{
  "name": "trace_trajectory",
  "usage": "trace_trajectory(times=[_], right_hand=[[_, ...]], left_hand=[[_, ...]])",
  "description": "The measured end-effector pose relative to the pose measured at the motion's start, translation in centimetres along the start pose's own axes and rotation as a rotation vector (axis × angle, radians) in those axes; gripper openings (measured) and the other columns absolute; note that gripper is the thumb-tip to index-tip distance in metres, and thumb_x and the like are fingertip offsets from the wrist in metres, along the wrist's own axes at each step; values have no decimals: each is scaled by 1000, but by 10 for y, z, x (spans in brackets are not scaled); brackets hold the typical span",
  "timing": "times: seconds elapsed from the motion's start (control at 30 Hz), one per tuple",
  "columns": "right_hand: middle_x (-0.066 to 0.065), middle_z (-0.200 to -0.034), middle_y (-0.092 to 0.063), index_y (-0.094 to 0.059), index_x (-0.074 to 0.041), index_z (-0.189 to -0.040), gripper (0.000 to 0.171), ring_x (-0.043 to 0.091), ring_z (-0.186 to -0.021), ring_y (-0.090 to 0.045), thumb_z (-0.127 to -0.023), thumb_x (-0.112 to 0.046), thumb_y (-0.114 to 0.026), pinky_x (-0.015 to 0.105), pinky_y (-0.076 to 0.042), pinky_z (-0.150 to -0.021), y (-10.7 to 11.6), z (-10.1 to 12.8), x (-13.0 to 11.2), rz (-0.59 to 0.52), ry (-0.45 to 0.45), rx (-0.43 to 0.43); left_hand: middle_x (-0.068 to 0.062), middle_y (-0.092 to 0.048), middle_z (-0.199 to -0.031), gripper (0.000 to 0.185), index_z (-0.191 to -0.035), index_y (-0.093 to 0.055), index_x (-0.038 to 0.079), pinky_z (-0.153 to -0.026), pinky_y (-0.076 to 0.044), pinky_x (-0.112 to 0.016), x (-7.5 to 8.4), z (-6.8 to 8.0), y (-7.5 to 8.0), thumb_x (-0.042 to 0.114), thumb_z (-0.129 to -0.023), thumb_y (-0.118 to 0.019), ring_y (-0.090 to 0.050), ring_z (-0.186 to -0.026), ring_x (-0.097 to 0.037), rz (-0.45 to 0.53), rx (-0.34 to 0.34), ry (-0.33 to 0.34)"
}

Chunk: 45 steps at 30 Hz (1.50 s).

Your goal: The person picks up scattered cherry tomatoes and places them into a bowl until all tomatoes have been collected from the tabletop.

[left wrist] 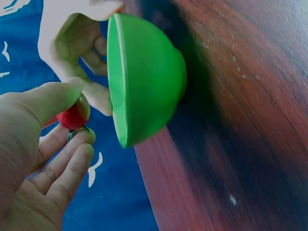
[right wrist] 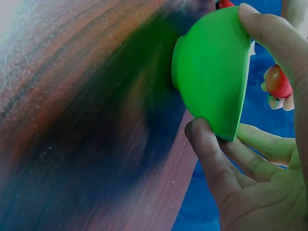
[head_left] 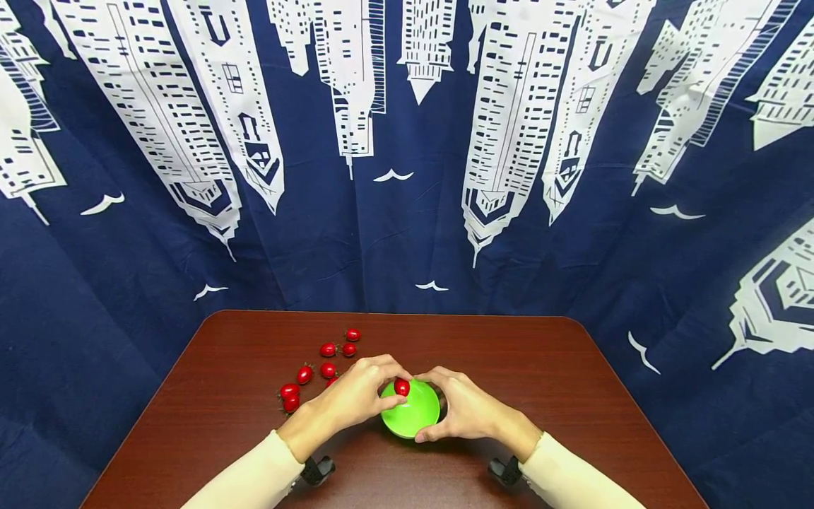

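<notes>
A small green bowl (head_left: 410,417) (left wrist: 144,77) (right wrist: 211,72) stands on the brown table (head_left: 553,396) near its front edge. My left hand (head_left: 356,396) (left wrist: 43,144) pinches a red cherry tomato (head_left: 402,387) (left wrist: 73,115) (right wrist: 278,82) between thumb and fingers, just over the bowl's left rim. My right hand (head_left: 464,410) (right wrist: 260,159) grips the bowl's right side, thumb and fingers curled round the rim. Several more red tomatoes (head_left: 327,350) lie loose on the table to the left of the bowl.
A dark blue cloth with white skyscraper prints (head_left: 407,177) hangs behind and around the table. The loose tomatoes spread from the table's middle toward its left, one (head_left: 289,391) close beside my left wrist.
</notes>
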State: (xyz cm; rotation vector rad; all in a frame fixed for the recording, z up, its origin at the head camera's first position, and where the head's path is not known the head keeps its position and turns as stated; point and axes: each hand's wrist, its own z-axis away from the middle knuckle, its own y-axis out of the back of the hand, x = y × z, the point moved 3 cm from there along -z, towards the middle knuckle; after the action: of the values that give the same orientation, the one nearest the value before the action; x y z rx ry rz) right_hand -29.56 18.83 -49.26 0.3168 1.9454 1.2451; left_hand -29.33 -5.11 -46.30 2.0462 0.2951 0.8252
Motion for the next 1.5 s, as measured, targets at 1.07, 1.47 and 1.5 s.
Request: trace_trajectory(times=[1.07,1.47,1.5], right_hand=[[-2,-129,-79,-70,-8,-150,93,9,-111,-78,-78,-52,-109,30,-69,-97,0,-1,1,-1,4,3],[5,-136,-80,-68,-2,-151,96,14,-114,-80,-78,-50,-109,31,-68,-101,1,-2,-1,6,-16,-13],[5,-137,-80,-68,-2,-151,96,14,-114,-80,-78,-50,-109,31,-69,-101,1,-2,-1,6,-17,-15]], left_hand=[[2,-77,-142,55,-145,-82,25,-107,-69,-42,10,-4,-17,43,-96,-98,-76,-130,-22,-234,-11,27],[4,-78,-139,58,-145,-81,22,-108,-68,-46,-1,13,-6,43,-94,-99,-78,-127,-19,-176,48,95],[4,-77,-139,59,-146,-80,22,-108,-68,-46,-3,15,-4,44,-94,-99,-78,-127,-19,-176,52,100]])
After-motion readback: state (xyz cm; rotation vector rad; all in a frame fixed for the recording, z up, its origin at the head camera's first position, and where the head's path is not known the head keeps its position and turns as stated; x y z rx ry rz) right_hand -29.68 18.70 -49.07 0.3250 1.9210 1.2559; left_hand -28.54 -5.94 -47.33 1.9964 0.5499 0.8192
